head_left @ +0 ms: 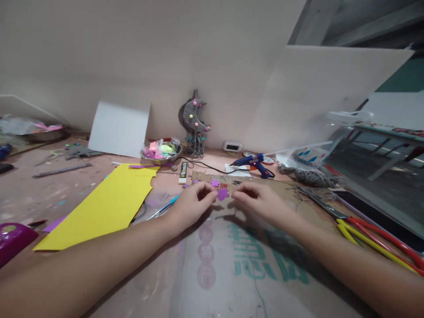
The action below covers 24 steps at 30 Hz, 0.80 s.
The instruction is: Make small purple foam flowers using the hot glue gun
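Observation:
My left hand (196, 201) pinches a small purple flower-shaped cutout (222, 194) between thumb and forefinger. Just to its right, my right hand (256, 199) has thumb and forefinger pressed together; whatever they hold, if anything, is too small to name. A second purple flower cutout (215, 183) lies behind the first, on a brown board (280, 187). Below my hands spreads a clear plastic sheet (195, 296) with pink and green printing. A blue pen (164, 206) rests beside my left wrist.
Yellow paper (99, 207) lies to the left. Behind stand a bowl of colourful clay packets (161, 150), a decorated grey moon ornament (195, 117) and a blue glue gun (253, 163) with a cord. Red-and-yellow-handled scissors (374, 229), a phone (380, 214) and grey yarn (308, 176) are on the right.

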{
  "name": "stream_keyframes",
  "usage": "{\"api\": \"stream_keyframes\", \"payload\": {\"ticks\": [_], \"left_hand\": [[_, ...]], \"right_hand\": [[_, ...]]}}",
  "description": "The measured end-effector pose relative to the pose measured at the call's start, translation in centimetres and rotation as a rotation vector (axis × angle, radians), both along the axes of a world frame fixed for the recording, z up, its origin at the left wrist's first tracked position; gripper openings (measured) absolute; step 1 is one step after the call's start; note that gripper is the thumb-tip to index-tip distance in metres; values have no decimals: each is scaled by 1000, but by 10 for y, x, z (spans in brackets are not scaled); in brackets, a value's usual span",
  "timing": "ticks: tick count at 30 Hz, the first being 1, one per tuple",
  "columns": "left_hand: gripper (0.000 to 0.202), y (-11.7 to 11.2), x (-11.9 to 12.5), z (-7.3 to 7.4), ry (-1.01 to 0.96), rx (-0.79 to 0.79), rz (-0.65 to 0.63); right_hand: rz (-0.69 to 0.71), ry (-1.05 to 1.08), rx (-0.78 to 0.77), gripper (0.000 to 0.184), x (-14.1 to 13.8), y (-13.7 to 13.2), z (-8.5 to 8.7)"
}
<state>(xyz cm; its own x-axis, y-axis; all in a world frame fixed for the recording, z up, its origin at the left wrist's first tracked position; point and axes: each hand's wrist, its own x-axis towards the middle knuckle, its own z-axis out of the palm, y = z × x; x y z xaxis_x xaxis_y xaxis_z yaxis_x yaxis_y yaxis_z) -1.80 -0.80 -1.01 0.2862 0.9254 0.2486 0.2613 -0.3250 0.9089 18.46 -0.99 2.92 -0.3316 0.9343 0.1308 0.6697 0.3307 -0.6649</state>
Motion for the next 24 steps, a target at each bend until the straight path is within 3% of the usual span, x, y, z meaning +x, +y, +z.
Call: {"api": "stream_keyframes", "payload": {"ticks": [3, 7, 11, 13, 18, 20, 24], "left_hand": [[20, -5, 0, 4, 41, 51, -20], [20, -6, 0, 6, 39, 42, -38], [20, -2, 0, 2, -25, 0, 9], [20, 2, 0, -1, -83, -45, 39], [22, 9, -2, -1, -287, -146, 75], [24, 9, -2, 1, -361, -204, 88], [26, 8, -3, 5, -373, -232, 105]], "right_hand": [[16, 54, -52, 31, -15, -4, -10], [38, 111, -105, 26, -13, -1, -19], [70, 108, -174, 24, -6, 1, -20], [30, 73, -124, 23, -2, 4, -16], [1, -32, 71, 32, 23, 17, 15], [47, -113, 3, 40, 36, 15, 34], [313, -252, -315, 40, 62, 2, 71]]}}
